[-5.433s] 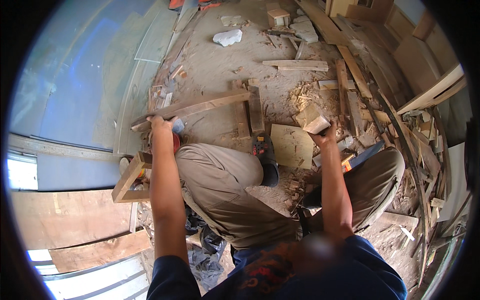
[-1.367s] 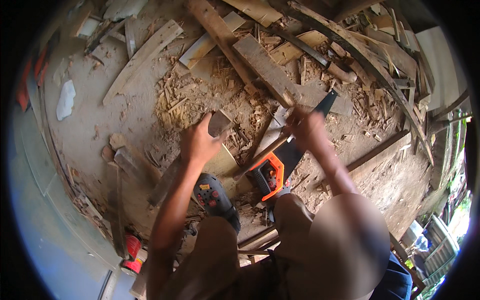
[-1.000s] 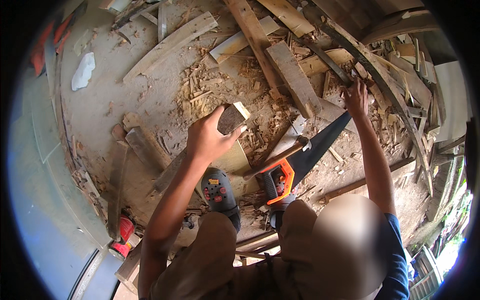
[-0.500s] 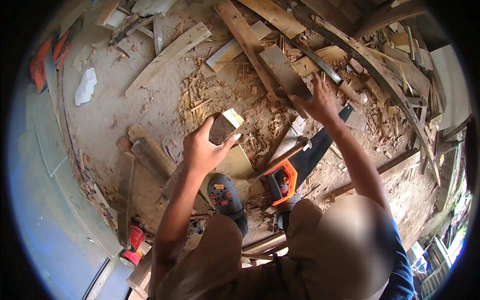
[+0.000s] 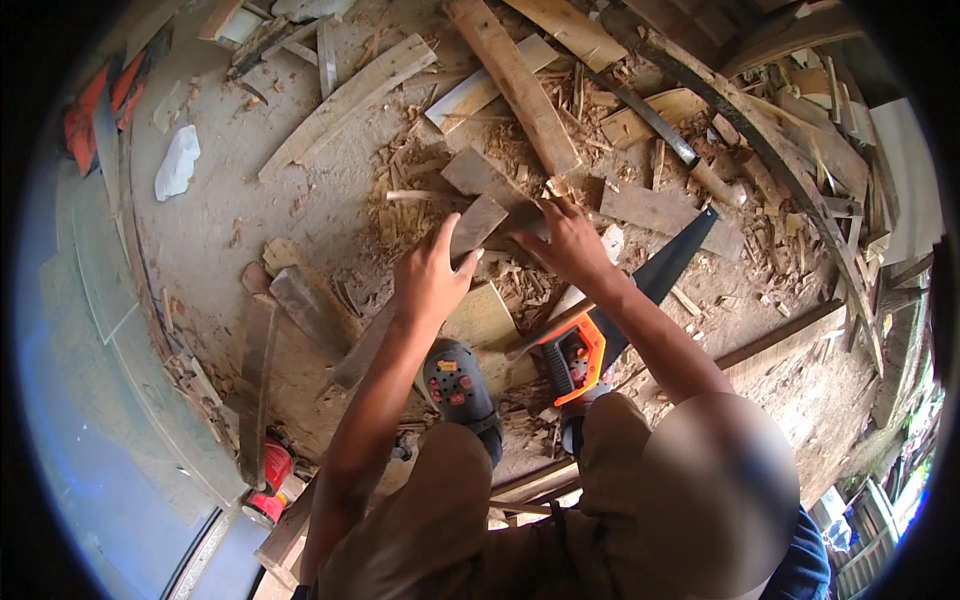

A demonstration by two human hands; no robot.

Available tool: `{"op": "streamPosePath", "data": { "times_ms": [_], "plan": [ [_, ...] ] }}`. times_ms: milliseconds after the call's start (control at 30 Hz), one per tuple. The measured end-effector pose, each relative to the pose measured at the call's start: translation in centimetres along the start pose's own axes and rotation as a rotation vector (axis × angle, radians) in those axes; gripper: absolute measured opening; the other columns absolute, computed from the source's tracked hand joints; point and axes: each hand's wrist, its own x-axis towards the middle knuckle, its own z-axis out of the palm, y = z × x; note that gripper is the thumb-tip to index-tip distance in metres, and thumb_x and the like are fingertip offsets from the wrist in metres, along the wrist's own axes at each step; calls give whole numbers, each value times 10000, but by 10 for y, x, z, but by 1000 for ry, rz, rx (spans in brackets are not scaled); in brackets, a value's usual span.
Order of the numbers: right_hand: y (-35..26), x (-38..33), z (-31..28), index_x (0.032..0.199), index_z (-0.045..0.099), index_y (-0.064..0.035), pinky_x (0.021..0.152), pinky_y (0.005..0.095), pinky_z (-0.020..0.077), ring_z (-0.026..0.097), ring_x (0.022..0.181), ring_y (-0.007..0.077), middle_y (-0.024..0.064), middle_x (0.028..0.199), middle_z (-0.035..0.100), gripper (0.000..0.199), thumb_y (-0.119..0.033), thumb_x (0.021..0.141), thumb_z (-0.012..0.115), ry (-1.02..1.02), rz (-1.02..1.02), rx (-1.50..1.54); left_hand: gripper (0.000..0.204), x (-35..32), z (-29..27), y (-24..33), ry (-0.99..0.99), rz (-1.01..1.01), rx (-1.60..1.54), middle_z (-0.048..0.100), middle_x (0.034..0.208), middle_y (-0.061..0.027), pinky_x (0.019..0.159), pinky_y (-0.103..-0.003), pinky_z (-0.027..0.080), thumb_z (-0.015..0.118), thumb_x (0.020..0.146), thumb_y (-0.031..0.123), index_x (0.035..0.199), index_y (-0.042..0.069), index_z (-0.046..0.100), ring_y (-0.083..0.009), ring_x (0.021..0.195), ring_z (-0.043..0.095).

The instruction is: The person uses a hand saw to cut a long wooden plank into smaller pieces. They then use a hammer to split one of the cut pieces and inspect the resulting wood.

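My left hand (image 5: 428, 282) grips a small flat grey wood block (image 5: 478, 222) from its left end, over a floor littered with offcuts. My right hand (image 5: 562, 243) closes on the block's right end, so both hands hold it. A hand saw lies on the ground just right of my foot, its orange and black handle (image 5: 578, 357) near my knee and its dark blade (image 5: 668, 266) pointing up to the right, under my right forearm. My foot in a dark clog (image 5: 458, 385) rests on a pale board (image 5: 482, 318).
Long planks (image 5: 345, 100) and a thick beam (image 5: 515, 80) lie across the top among chips and sawdust. A red can (image 5: 268, 482) stands at the lower left, a white crumpled scrap (image 5: 178, 162) and an orange object (image 5: 85, 112) at the upper left. A curved dark strip (image 5: 790, 170) runs along the right.
My right hand has left the plank pile further out and come back to the block in my left hand. The view has tilted a little.
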Motion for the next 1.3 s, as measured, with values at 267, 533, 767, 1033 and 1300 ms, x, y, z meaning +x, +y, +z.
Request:
{"op": "streamPosePath", "data": {
  "times_ms": [267, 533, 767, 1033, 1300],
  "plan": [
    [22, -65, -59, 1117, 627, 20, 871, 414, 533, 658, 983, 350, 201, 1112, 636, 294, -106, 861, 695, 217, 154, 267, 650, -27, 16, -31, -109, -62, 129, 641, 1158, -214, 859, -434, 541, 754, 800, 238, 1346, 35, 465, -375, 1014, 651],
    [104, -44, -90, 1199, 571, -36, 863, 417, 513, 636, 997, 335, 179, 1062, 644, 383, -136, 856, 709, 410, 151, 55, 664, -15, 16, -1, -116, 69, 85, 640, 1176, -182, 824, -457, 549, 785, 740, 170, 1325, 84, 482, -381, 1001, 651],
    [186, 3, -75, 1345, 446, 21, 1072, 471, 371, 435, 1274, 414, 244, 1379, 434, 603, -298, 879, 659, 380, 219, -409, 618, -13, 37, -31, -214, 16, 189, 646, 1143, -200, 757, -479, 555, 775, 761, 247, 1285, 79, 492, -392, 955, 668],
    [214, 11, -78, 1375, 415, -16, 1026, 481, 404, 487, 1234, 383, 213, 1343, 477, 620, -307, 884, 656, 383, 278, -443, 631, 2, -41, 36, -155, -121, 245, 689, 909, -273, 736, -502, 541, 762, 774, 307, 1295, 25, 543, -433, 822, 683],
    [244, 8, -88, 1361, 424, -39, 985, 472, 422, 538, 1159, 363, 196, 1213, 535, 585, -220, 858, 661, 216, 318, -480, 663, -1, 27, -25, -346, -159, 279, 685, 927, -279, 762, -522, 529, 727, 794, 363, 1337, 46, 517, -457, 856, 669]
  ]
}}
